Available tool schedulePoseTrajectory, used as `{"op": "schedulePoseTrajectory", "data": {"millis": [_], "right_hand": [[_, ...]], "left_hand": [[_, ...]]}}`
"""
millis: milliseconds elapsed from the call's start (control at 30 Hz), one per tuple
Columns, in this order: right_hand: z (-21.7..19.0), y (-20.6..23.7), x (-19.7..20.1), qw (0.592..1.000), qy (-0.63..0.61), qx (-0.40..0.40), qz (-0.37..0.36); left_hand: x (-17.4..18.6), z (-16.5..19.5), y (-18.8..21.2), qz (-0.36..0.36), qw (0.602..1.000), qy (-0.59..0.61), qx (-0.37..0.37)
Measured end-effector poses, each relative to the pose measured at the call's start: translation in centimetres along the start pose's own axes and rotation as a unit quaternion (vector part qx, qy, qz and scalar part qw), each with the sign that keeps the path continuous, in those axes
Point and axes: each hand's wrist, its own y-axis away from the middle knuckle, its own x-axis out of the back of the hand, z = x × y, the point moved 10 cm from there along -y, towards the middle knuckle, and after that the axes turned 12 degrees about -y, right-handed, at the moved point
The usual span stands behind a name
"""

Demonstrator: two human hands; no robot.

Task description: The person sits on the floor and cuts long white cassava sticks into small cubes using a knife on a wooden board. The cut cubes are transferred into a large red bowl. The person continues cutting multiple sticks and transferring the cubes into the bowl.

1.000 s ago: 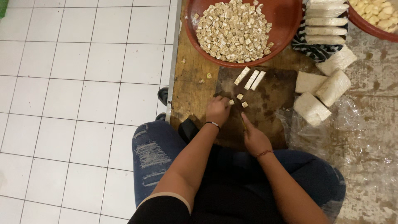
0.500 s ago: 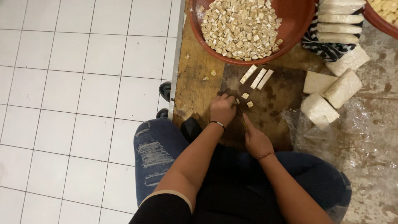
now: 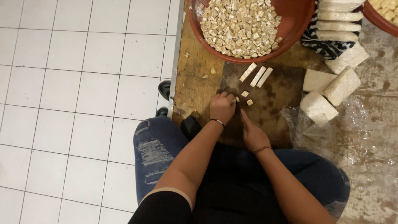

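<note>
Left fingers: curled shut over a pale strip on the board; the strip itself is mostly hidden.
Right hand: closed round a knife, forefinger along the blade; the handle is out of sight.
Cut cubes: just beside the blade, three strips beyond them.
Bowl: heaped with cubes, at the board's far edge.
Blocks: uncut, right of the board.
Doing it well: tuck fingertips back, keep slices even.
Since a second ago: hands in the same spot; the view sits lower, showing less bowl.
</note>
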Motion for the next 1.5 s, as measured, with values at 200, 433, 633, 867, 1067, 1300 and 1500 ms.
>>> {"op": "schedulePoseTrajectory", "data": {"millis": [200, 433, 633, 867, 1067, 1300, 1500], "right_hand": [[0.0, 0.4, -0.2, 1.0, 0.005, 0.005, -0.005], [1.3, 1.7, 0.7, 0.997, 0.025, -0.061, -0.039], [1.6, 1.0, 1.6, 1.0, 0.007, -0.026, -0.005], [2.2, -1.3, 2.2, 0.999, -0.027, -0.028, 0.005], [0.8, -1.9, 3.0, 0.998, -0.064, 0.002, 0.016], [-0.2, -1.3, 1.8, 0.997, -0.043, -0.025, -0.051], [-1.5, -1.0, 2.3, 0.999, -0.023, 0.021, -0.026]], "left_hand": [[-1.2, -0.6, -0.2, -0.034, 0.999, -0.004, 0.014], [-2.3, -1.1, -0.2, -0.093, 0.996, 0.0, 0.015], [-2.9, -1.5, -0.2, -0.137, 0.99, -0.018, 0.027], [-2.5, -1.6, -0.9, -0.138, 0.99, -0.019, 0.028], [-2.2, -1.0, -1.8, -0.136, 0.99, -0.008, 0.026], [-2.7, -2.8, -0.1, -0.152, 0.987, -0.009, 0.049], [-2.0, -2.1, -0.1, -0.101, 0.994, -0.039, 0.033]]}}
